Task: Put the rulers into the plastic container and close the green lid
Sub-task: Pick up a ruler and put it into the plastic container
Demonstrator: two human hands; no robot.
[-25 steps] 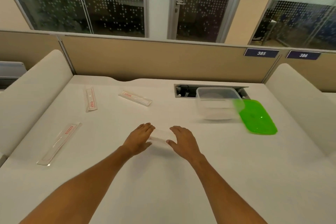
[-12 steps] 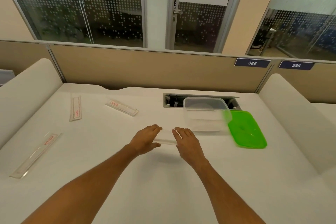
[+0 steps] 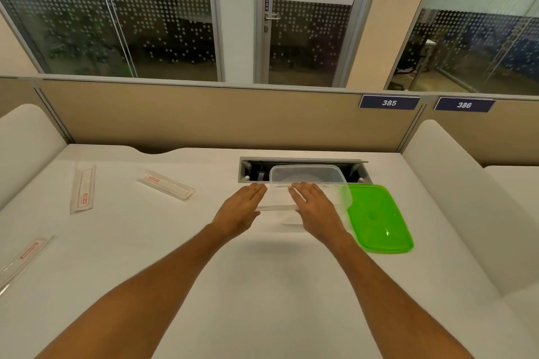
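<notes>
**Mia:** Where is the ruler (image 3: 277,207) now?

**Ben:** It is held between the person's two hands, just in front of the clear plastic container (image 3: 309,183). It hangs a little above the table (image 3: 262,285). It looks thin, light and stiff. It is see-through and smooth, so it could slip. Holding it at both ends looks like a good way to keep it flat.

**Mia:** What are the hands doing?

**Ben:** The left hand (image 3: 240,210) presses on one end and the right hand (image 3: 313,207) presses on the other. The fingers are straight and point forward. Both arms reach out long from the bottom of the view.

**Mia:** Is the box open?

**Ben:** Yes. The green lid (image 3: 376,218) lies flat just to the right of it, touching its side.

**Mia:** Are there more rulers?

**Ben:** Three more lie on the table, off to the left: one (image 3: 166,185) near the middle, one (image 3: 83,189) farther left, and one (image 3: 23,259) by the near edge.
</notes>
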